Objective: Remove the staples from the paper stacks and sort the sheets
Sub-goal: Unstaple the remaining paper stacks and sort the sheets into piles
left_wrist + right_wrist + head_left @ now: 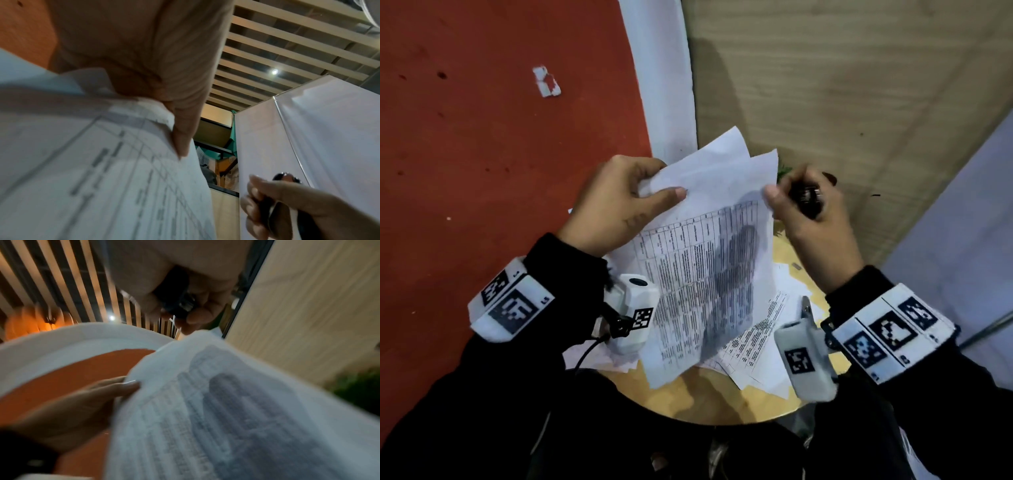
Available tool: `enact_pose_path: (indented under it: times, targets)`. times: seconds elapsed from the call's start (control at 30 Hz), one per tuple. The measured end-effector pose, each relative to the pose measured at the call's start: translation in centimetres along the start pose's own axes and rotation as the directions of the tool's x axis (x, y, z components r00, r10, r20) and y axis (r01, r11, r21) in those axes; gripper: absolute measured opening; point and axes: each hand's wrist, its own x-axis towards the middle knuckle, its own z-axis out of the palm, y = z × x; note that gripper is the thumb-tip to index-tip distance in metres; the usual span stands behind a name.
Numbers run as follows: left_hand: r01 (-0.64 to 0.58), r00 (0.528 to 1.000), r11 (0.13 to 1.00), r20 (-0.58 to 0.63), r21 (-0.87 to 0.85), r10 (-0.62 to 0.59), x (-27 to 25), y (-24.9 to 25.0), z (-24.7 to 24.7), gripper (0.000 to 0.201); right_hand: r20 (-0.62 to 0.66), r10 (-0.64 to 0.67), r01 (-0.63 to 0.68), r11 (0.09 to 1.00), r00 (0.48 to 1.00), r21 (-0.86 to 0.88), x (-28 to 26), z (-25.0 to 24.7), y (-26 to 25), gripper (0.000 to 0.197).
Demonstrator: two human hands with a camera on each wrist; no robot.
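A stack of printed sheets (705, 260) with tables on them is held up above a round wooden table (709, 401). My left hand (619, 202) pinches the stack's top left corner, thumb on the front; the thumb presses the paper (102, 170) in the left wrist view. My right hand (808, 205) grips a black staple remover (806, 198) at the stack's top right corner. Its thumb touches the paper edge. The remover (179, 303) shows between the curled fingers in the right wrist view, just above the sheets (226, 410).
More printed sheets (760, 346) lie loose on the table under the held stack. A red wall (500, 137) with a white scrap (546, 81) is at the left, a wood-grain panel (842, 85) behind, and a pale partition (962, 240) at the right.
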Motion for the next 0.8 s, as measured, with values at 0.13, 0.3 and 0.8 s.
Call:
enact_pose_path:
  times: [0.13,0.3,0.8]
  targets:
    - [0.045,0.997,0.997,0.07,-0.055,-0.042,-0.3,0.7,0.1,0.048,0.355,0.03,0.011,0.994,0.934,-0.112,-0.7,0.7,-1.8,0.032]
    - [0.055,0.991,0.998,0.124,-0.034,-0.05,-0.7,1.3,-0.3,0.044,0.332,-0.112,0.167,0.976,0.936,-0.141,-1.2,0.8,-3.2,0.038]
    - [-0.004,0.991,1.0,0.137,-0.007,0.005,-0.9,3.3,-0.6,0.058,0.298,-0.437,0.497,0.852,0.848,-0.165,-0.8,1.6,-4.3,0.046]
